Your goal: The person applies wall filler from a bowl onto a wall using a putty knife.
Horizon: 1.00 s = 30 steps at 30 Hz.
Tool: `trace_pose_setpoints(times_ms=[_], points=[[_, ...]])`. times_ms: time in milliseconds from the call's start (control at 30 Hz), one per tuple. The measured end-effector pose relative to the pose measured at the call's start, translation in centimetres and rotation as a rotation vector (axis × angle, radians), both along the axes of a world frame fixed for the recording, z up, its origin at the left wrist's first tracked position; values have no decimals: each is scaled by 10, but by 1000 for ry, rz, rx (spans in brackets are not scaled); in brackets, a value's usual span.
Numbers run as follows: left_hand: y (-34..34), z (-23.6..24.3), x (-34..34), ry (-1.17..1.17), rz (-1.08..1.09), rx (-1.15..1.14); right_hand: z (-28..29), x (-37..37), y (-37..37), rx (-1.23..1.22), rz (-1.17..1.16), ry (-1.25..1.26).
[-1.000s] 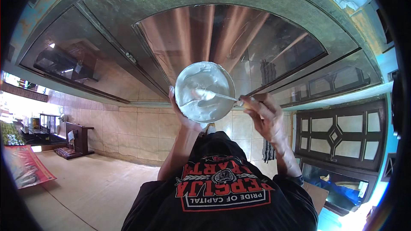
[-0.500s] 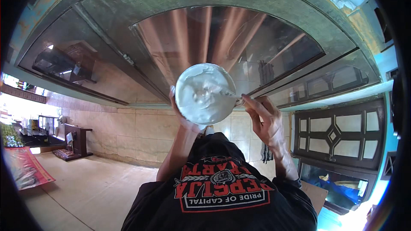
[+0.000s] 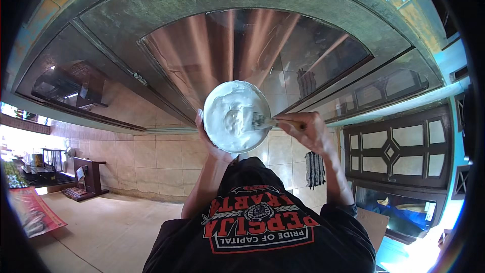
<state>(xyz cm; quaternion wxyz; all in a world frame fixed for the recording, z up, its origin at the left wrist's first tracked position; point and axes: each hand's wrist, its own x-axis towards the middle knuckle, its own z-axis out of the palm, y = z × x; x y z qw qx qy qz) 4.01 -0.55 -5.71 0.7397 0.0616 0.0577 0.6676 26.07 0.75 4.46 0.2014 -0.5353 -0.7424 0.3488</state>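
Observation:
A round tub of thick white paint is held up in front of my chest. My left hand is wrapped round the tub's left side, its fingertips showing by the rim. From the right, my right hand grips the wooden handle of a paintbrush. The bristles, coated white, lie over the right part of the paint, touching its surface or just above it. Ridges and a small hollow mark the middle of the paint.
Ahead stands a window in a dark green frame, with a brown curtain behind the glass. A striped mat lies on the tiled floor. A dark panelled door is at the right, a dark wooden stand at the left.
The paintbrush has turned and its bristles have come lower in the tub's right side. My right hand has rolled over, showing the handle's end. The tub has shifted slightly left and down in view.

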Motion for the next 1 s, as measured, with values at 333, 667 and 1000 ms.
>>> trace_pose_setpoints(times_ms=[333,667,1000], points=[[-5,1,-6,8,13,-74,-15,-17,-11,236,59,193],[5,0,-7,-47,-18,-11,-1,-23,-30,598,89,-109],[4,-5,-12,-56,-3,54,26,5,1,98,-152,-42]])
